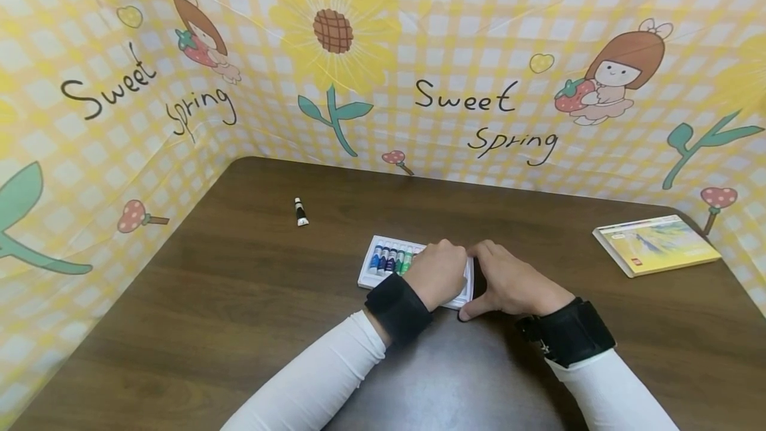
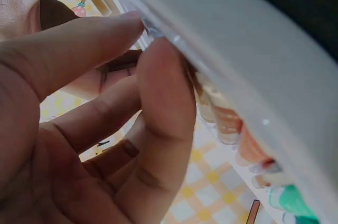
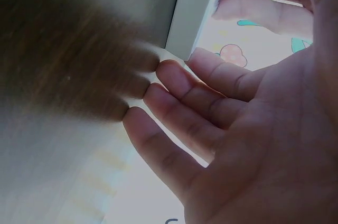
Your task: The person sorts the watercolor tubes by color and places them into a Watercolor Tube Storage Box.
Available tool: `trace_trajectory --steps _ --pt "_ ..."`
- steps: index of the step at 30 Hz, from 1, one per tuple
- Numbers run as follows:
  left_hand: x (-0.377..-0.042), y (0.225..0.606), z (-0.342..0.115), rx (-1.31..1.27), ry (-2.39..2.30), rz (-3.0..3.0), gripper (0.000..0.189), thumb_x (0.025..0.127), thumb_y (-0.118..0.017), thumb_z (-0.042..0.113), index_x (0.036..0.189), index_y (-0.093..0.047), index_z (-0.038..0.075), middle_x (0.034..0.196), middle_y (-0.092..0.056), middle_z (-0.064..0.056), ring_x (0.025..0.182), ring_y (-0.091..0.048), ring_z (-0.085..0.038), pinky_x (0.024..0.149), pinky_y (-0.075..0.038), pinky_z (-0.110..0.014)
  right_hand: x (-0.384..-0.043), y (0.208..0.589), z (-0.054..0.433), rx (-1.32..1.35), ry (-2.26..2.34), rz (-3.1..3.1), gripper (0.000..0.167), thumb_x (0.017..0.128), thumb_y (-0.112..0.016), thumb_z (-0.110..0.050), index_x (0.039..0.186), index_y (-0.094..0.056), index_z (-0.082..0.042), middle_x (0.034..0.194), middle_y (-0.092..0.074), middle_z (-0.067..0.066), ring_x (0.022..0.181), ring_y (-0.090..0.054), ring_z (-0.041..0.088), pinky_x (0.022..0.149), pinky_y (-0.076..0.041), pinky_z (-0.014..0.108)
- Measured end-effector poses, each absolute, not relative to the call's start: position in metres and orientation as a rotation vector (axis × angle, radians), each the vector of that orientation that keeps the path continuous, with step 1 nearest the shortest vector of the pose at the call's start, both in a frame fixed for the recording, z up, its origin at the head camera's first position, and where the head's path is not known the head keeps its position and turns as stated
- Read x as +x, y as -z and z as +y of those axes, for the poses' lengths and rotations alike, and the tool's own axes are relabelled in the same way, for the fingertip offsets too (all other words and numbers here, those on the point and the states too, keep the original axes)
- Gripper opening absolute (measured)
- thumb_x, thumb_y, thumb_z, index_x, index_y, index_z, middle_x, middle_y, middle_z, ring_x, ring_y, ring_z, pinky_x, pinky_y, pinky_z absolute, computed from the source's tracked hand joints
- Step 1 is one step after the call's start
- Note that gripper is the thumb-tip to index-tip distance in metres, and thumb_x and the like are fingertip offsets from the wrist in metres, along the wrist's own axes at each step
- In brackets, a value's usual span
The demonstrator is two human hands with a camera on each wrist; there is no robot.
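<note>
A white tray of paint tubes [image 1: 367, 278] lies on the table, with blue, purple and green tubes showing at its left end. My left hand [image 1: 439, 273] reaches over the tray's right part and covers the tubes there. In the left wrist view, its thumb and forefinger pinch a small shiny end at the tray, which looks like a paint tube [image 2: 150, 27], mostly hidden. My right hand [image 1: 514, 280] stands around the tray's right end, thumb at the near side. In the right wrist view its extended fingers [image 3: 177, 78] rest on the table, the forefinger at the tray's corner.
A single black paint tube [image 1: 300, 213] lies apart on the table, left of the tray. At the far right is a yellow box or book [image 1: 664, 245]. A yellow checked cloth [image 1: 383, 85] hangs behind the brown table [image 1: 251, 285] and along its left side.
</note>
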State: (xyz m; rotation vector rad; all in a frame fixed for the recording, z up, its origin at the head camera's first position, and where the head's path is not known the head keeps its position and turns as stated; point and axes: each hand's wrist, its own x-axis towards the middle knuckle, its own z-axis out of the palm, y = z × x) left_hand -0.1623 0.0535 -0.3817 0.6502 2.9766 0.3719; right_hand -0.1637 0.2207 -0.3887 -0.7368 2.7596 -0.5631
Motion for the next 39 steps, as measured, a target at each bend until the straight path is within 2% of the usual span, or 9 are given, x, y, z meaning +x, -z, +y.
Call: trace_trajectory --steps 10,21,28,30,32,35,39 --pt "-0.162 0.387 0.048 0.673 -0.391 2.951 0.023 0.097 -0.075 0.025 0.107 -0.077 0.004 0.086 -0.072 -0.006 0.066 -0.059 -0.015 0.056 -0.048 -0.029 -0.163 0.39 0.222 -0.732 0.564 2.765 0.094 0.069 -0.096 -0.051 0.135 -0.054 0.002 0.136 -0.057 0.018 0.125 -0.056 0.034 0.105 -0.051 0.052" --pt "-0.159 0.388 0.049 0.675 -0.386 2.98 0.023 0.098 -0.073 0.026 0.107 -0.078 0.005 0.092 -0.076 -0.009 0.071 -0.065 -0.017 0.058 -0.055 -0.034 -0.163 0.392 0.223 -0.73 0.57 2.768 0.093 0.069 -0.097 -0.049 0.134 -0.055 0.002 0.135 -0.057 0.017 0.124 -0.055 0.033 0.104 -0.051 0.051" --pt "-0.16 0.385 0.043 0.697 -0.454 2.972 0.021 0.1 -0.071 0.023 0.102 -0.078 0.003 0.083 -0.071 -0.007 0.062 -0.056 -0.014 0.053 -0.045 -0.028 -0.164 0.391 0.222 -0.729 0.552 2.774 0.094 0.068 -0.097 -0.05 0.134 -0.055 0.003 0.133 -0.058 0.017 0.124 -0.056 0.034 0.103 -0.051 0.051" --pt "-0.162 0.383 0.039 0.696 -0.487 2.973 0.021 0.101 -0.07 0.022 0.102 -0.078 0.003 0.084 -0.072 -0.007 0.063 -0.057 -0.014 0.054 -0.046 -0.027 -0.165 0.391 0.221 -0.725 0.543 2.774 0.096 0.068 -0.097 -0.051 0.135 -0.055 0.003 0.133 -0.058 0.017 0.123 -0.056 0.033 0.104 -0.051 0.051" --pt "-0.165 0.381 0.035 0.685 -0.516 2.98 0.021 0.102 -0.068 0.021 0.105 -0.078 0.004 0.089 -0.075 -0.008 0.068 -0.063 -0.015 0.059 -0.051 -0.028 -0.165 0.391 0.22 -0.717 0.534 2.775 0.097 0.067 -0.097 -0.051 0.135 -0.054 0.002 0.134 -0.058 0.017 0.123 -0.056 0.032 0.104 -0.051 0.051" --pt "-0.17 0.377 0.027 0.643 -0.58 3.004 0.024 0.103 -0.067 0.022 0.115 -0.077 0.004 0.104 -0.077 -0.011 0.085 -0.073 -0.019 0.072 -0.059 -0.033 -0.165 0.39 0.22 -0.703 0.529 2.77 0.098 0.067 -0.097 -0.052 0.136 -0.054 0.002 0.134 -0.058 0.016 0.122 -0.056 0.031 0.105 -0.051 0.051" --pt "-0.182 0.371 0.01 0.553 -0.664 3.052 0.029 0.102 -0.068 0.022 0.125 -0.075 0.005 0.117 -0.076 -0.014 0.103 -0.076 -0.028 0.085 -0.062 -0.044 -0.165 0.39 0.219 -0.679 0.523 2.76 0.1 0.067 -0.097 -0.054 0.138 -0.052 0.001 0.137 -0.056 0.017 0.124 -0.055 0.031 0.108 -0.05 0.053"
